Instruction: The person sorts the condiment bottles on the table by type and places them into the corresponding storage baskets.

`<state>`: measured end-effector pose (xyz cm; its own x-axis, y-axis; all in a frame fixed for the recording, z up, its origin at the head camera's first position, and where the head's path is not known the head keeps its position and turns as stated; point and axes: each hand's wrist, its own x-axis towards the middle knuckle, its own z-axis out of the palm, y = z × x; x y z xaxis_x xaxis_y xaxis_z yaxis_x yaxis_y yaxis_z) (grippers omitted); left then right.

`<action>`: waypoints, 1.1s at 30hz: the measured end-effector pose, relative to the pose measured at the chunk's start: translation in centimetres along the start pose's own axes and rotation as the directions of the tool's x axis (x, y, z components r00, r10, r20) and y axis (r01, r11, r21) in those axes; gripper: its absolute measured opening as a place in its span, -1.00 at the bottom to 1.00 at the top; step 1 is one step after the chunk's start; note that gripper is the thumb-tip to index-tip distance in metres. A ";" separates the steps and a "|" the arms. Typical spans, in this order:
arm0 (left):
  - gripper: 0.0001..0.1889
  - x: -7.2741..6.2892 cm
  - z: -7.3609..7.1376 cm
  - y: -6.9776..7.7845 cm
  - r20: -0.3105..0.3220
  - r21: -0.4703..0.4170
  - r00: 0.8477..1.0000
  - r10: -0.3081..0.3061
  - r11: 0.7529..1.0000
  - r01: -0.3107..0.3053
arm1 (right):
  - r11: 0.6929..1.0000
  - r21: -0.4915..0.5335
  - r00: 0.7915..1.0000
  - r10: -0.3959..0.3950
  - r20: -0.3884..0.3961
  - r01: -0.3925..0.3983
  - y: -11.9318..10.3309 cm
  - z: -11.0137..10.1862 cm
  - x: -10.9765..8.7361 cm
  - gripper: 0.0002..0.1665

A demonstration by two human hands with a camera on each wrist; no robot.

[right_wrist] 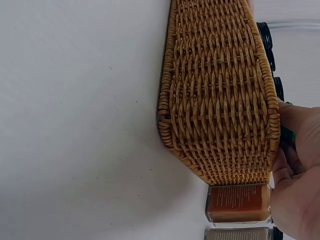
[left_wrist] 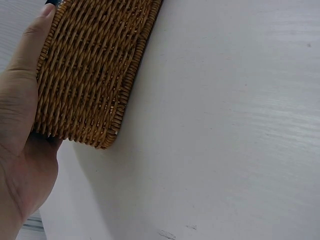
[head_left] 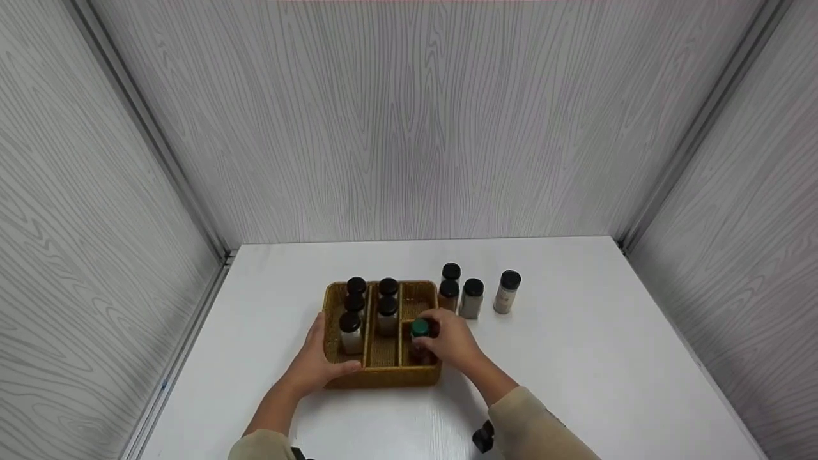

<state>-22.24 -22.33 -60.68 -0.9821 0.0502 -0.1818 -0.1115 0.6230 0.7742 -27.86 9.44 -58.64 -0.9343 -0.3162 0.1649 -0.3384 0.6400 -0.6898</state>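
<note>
A brown woven basket point(head_left: 383, 378) with several compartments sits on the white table. My left hand point(head_left: 317, 361) grips its front left corner, thumb over the front rim; the left wrist view shows that thumb along the wicker. In the front right compartment stands a green-capped spice jar point(head_left: 420, 328), pinched at its upper part between the thumb and fingers of my right hand point(head_left: 452, 338). Black-capped jars fill part of the left compartment, among them a jar with pale contents point(head_left: 351, 333). Two more, including a middle jar point(head_left: 387, 315), stand in the centre compartment.
Right of the basket stand several black-capped jars: one with reddish-brown contents point(right_wrist: 239, 202) against the basket's side, a greyish jar point(head_left: 471, 299), and a pale labelled jar point(head_left: 507, 292) farther right. Grey wood-grain panels point(head_left: 422, 128) enclose the table at the back and sides.
</note>
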 end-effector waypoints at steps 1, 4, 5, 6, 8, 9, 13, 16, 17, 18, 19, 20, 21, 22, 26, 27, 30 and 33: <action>0.58 0.0 0.0 0.0 -0.001 0.000 1.000 -0.001 1.000 0.001 | 1.000 -0.001 1.000 -0.003 0.002 0.003 0.0 0.0 0.0 -0.44; 0.58 0.0 0.0 0.1 -0.001 -0.003 1.000 -0.005 1.000 0.005 | 1.000 0.001 1.000 -0.017 0.002 0.017 0.0 0.0 0.1 -0.45; 0.59 0.0 0.0 0.1 -0.002 -0.004 1.000 -0.006 1.000 0.006 | 1.000 0.001 1.000 -0.020 0.002 0.020 0.1 -0.1 0.1 -0.45; 0.59 0.0 0.0 0.1 -0.002 -0.007 1.000 -0.005 1.000 0.005 | 1.000 0.003 1.000 -0.025 0.002 0.025 0.1 -0.1 0.1 -0.45; 0.59 -0.1 -0.1 0.2 0.000 -0.010 1.000 -0.006 1.000 0.006 | 0.999 0.000 0.999 -0.036 0.003 0.036 0.1 -0.1 0.1 -0.45; 0.60 -0.1 -0.1 0.2 0.000 -0.011 1.000 -0.006 1.000 0.006 | 0.999 -0.001 0.999 -0.040 0.006 0.040 0.2 -0.1 0.2 -0.44; 0.59 -0.1 -0.1 0.2 0.001 -0.014 1.000 -0.009 1.000 0.009 | 0.999 -0.007 0.999 -0.049 0.019 0.049 0.3 -0.2 0.2 -0.42; 0.59 -0.1 -0.1 0.2 0.000 -0.009 1.000 -0.011 1.000 0.011 | 0.999 0.002 0.998 -0.048 0.029 0.048 0.3 -0.2 0.1 -0.40; 0.59 -0.1 -0.1 0.2 0.000 -0.007 1.000 -0.011 1.000 0.011 | 0.999 0.008 0.998 -0.048 0.032 0.048 0.4 -0.2 0.1 -0.40; 0.58 -0.1 -0.1 0.2 -0.001 -0.005 1.000 -0.011 1.000 0.011 | 0.999 0.013 0.998 -0.049 0.035 0.049 0.4 -0.2 0.1 -0.40; 0.58 -0.1 -0.1 0.2 -0.001 -0.003 1.000 -0.012 1.000 0.012 | 0.999 0.018 0.998 -0.050 0.037 0.049 0.4 -0.2 0.1 -0.39; 0.58 -0.1 -0.1 0.2 -0.001 -0.001 1.000 -0.012 1.000 0.012 | 0.999 0.019 0.998 -0.052 0.038 0.051 0.4 -0.2 0.1 -0.39; 0.58 -0.1 -0.1 0.3 -0.002 -0.001 1.000 -0.012 1.000 0.012 | 0.998 0.015 0.998 -0.056 0.040 0.055 0.4 -0.2 0.0 -0.39; 0.58 -0.2 -0.1 0.3 -0.002 0.001 1.000 -0.013 1.000 0.013 | 0.998 0.015 0.997 -0.059 0.041 0.059 0.4 -0.2 0.0 -0.38; 0.58 -0.2 -0.1 0.2 0.001 -0.006 1.000 -0.019 1.000 0.019 | 0.997 0.007 0.996 -0.071 0.047 0.070 0.6 -0.2 0.0 -0.36; 0.58 -0.2 -0.1 0.3 0.003 -0.008 1.000 -0.020 1.000 0.020 | 0.997 0.010 0.996 -0.072 0.051 0.072 0.6 -0.2 0.0 -0.35; 0.57 -0.1 0.0 0.1 0.005 -0.016 1.000 -0.021 1.000 0.021 | 0.996 0.034 0.995 -0.080 0.061 0.078 0.7 -0.3 -0.1 -0.32; 0.58 -0.1 0.0 0.1 0.000 -0.018 1.000 -0.019 1.000 0.019 | 0.995 0.057 0.993 -0.090 0.071 0.086 1.0 -0.5 -0.1 -0.30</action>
<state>-22.17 -22.29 -60.57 -0.9798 0.0380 -0.1962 -0.1328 0.6100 0.7812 -28.16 10.45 -59.00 -0.8896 -0.4214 0.1763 -0.4108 0.5693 -0.7121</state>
